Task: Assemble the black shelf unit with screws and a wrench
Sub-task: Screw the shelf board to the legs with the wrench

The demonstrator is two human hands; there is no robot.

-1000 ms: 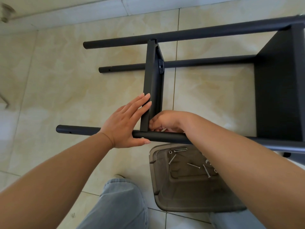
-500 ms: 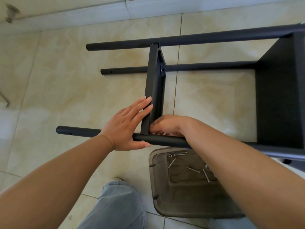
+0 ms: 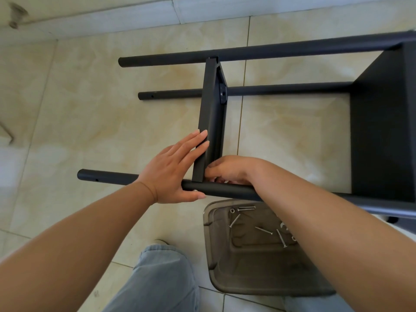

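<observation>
While the black metal shelf unit lies on its side on the beige tiled floor, its right end runs out of frame. The left hand presses straight fingers against the narrow black shelf panel, thumb under the nearest black tube. The right hand curls behind that panel's lower corner; what it holds is hidden. Loose silver screws lie in a smoky translucent plastic tray, partly covered by the right forearm.

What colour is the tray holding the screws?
Translucent smoky grey-brown tray, seen in the head view.
</observation>
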